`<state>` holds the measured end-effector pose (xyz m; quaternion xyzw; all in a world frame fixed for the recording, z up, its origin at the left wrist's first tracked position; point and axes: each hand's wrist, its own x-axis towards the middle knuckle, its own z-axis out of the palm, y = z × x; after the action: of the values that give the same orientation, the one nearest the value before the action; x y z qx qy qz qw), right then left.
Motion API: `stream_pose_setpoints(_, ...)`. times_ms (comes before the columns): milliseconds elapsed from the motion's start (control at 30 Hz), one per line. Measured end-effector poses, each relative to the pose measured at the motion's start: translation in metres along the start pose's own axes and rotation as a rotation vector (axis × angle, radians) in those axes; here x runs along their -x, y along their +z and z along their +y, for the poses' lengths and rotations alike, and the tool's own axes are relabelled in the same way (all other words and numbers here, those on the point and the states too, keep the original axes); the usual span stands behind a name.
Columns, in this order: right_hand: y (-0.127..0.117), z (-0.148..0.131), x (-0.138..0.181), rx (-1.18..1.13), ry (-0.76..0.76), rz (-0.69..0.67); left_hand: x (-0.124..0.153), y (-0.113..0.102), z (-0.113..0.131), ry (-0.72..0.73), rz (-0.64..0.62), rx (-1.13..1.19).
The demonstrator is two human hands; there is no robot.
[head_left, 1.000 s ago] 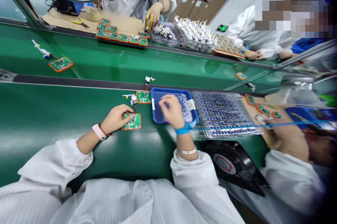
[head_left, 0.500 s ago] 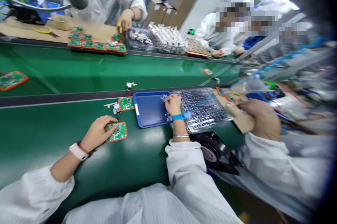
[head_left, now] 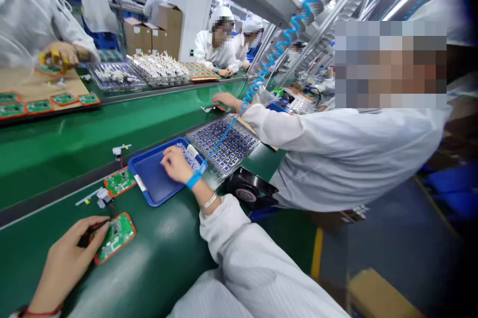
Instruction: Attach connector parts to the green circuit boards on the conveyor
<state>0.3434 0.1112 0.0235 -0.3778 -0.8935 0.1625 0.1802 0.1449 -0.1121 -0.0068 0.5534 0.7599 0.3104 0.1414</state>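
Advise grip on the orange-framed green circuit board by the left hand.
Pinch the orange-framed green circuit board by its frame, from the left hand's side: the frame rings the board, sparing the green face, and the board lies flat on the green belt.

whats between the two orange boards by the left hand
In the head view, a white connector and thin dark wire lie on the green conveyor belt between the lower orange-framed circuit board and the upper one.

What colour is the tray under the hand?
The tray is blue; it shows best in the head view.
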Motion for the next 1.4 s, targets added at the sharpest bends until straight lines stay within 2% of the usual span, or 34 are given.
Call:
stream_pose_setpoints(67, 0.015, -0.039, 0.014, -0.172, -0.243, -0.042, -0.001, -0.001, 0.000, -0.016, 0.016, 0.029)
stream_pose_setpoints(133, 0.032, -0.072, 0.028, -0.277, -0.460, -0.144, -0.002, 0.000, -0.001, -0.016, 0.042, 0.074)
stream_pose_setpoints(200, 0.047, -0.091, 0.039, -0.304, -0.521, -0.199, -0.003, 0.001, -0.001, 0.004, 0.058, 0.113)
stream_pose_setpoints(367, 0.060, -0.095, 0.048, -0.359, -0.455, -0.243, -0.003, 0.004, 0.000, 0.055, 0.041, 0.130)
stream_pose_setpoints(567, 0.061, -0.091, 0.048, -0.391, -0.357, -0.233, 0.000, 0.006, -0.010, 0.026, -0.007, 0.130)
stream_pose_setpoints(733, 0.054, -0.092, 0.045, -0.358, -0.342, -0.298, -0.001, 0.007, -0.020, -0.027, -0.046, 0.115)
stream_pose_setpoints(1000, 0.047, -0.092, 0.044, -0.340, -0.362, -0.349, -0.003, -0.002, -0.004, -0.047, -0.063, 0.056)
stream_pose_setpoints(1233, 0.048, -0.091, 0.046, -0.297, -0.351, -0.412, -0.001, 0.002, -0.006, 0.086, -0.034, -0.065)
stream_pose_setpoints(1400, 0.051, -0.091, 0.046, -0.331, -0.343, -0.376, 0.003, 0.007, -0.004, 0.193, 0.047, -0.155)
